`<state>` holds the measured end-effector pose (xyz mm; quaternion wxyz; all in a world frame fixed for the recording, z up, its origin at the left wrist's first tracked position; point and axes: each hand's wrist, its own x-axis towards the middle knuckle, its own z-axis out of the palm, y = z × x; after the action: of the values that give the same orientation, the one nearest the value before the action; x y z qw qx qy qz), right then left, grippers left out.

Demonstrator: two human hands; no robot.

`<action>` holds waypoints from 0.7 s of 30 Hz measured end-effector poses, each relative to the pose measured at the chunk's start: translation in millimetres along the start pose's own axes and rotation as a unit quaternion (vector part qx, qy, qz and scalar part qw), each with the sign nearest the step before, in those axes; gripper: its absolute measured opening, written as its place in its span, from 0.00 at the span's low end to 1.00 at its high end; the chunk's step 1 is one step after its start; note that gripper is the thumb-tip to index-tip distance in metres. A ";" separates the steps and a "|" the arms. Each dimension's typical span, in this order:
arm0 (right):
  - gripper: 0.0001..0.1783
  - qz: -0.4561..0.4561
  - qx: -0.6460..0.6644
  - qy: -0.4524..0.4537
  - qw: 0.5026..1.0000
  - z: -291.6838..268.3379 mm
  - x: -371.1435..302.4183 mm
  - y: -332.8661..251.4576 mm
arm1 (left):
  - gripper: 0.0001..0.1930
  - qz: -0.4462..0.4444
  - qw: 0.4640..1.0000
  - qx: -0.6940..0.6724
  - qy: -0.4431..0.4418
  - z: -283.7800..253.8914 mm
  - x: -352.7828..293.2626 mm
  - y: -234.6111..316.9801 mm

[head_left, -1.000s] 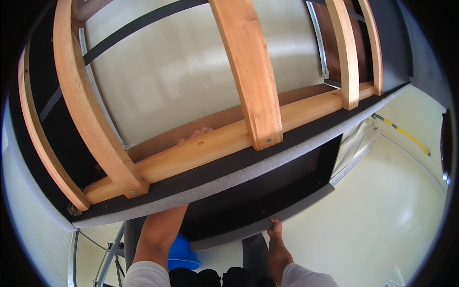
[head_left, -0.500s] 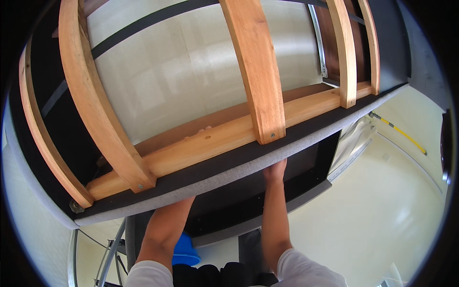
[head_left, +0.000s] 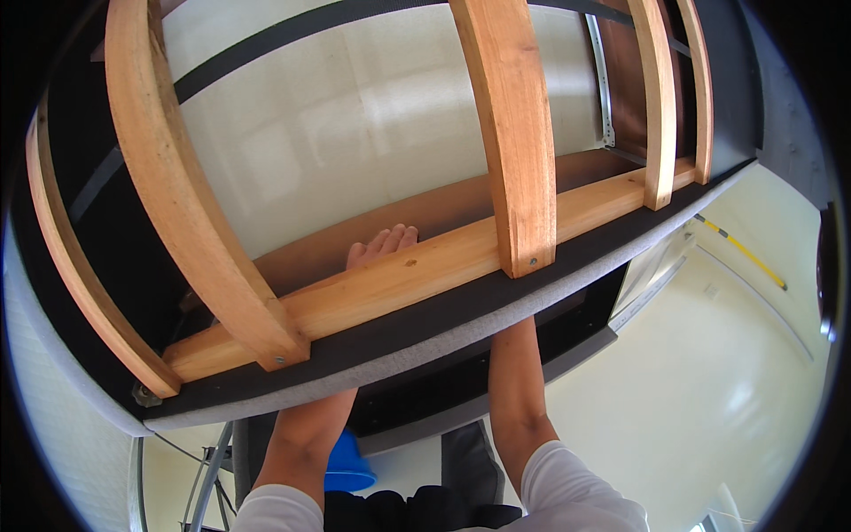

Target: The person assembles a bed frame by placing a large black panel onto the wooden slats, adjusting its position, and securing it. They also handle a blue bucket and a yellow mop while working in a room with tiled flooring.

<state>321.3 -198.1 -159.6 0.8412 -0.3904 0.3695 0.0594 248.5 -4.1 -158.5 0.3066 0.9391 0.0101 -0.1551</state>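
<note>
A large upholstered frame (head_left: 425,348), like a bed base, spans the view with a grey fabric edge and black lining. Along it runs a long wooden rail (head_left: 408,263). Wooden slats (head_left: 521,142) are screwed on across this rail. My left forearm (head_left: 310,434) passes beneath the edge, and the fingers of my left hand (head_left: 386,242) come up behind the rail, stretched out and slightly spread, with nothing seen in them. My right forearm (head_left: 517,381) also goes under the grey edge; the frame hides my right hand and whatever it touches.
Below the frame is a dark panel with a grey border (head_left: 417,428). A blue plastic tub (head_left: 348,465) sits near my left arm, beside metal struts (head_left: 211,474). A yellow pole (head_left: 749,253) lies at the right on the pale floor (head_left: 674,390).
My left hand has risen farther behind the rail, so more of its fingers show. My right hand has slid out of sight beneath the edge. The frame appears slightly shifted in view.
</note>
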 end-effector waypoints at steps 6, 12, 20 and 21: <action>0.20 0.000 0.001 0.004 1.000 0.7 -2.2 1.7 | 0.18 0.009 0.999 0.021 0.031 -1.9 -4.5 3.8; 0.20 0.002 0.008 0.001 1.000 5.8 -3.1 1.6 | 0.17 -0.004 0.996 0.026 0.083 -9.9 -4.0 10.9; 0.20 0.014 0.008 -0.003 1.000 11.8 -5.7 8.5 | 0.17 -0.036 0.992 0.079 0.090 -5.7 -3.7 16.6; 0.20 0.020 0.010 -0.005 1.000 14.2 -7.1 16.0 | 0.17 -0.078 0.989 0.114 0.047 -2.6 -5.4 17.4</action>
<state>318.1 -175.8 -158.7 0.8456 -0.3738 0.3736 0.0744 246.1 -16.3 -145.0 0.1835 0.9705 0.0798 -0.1345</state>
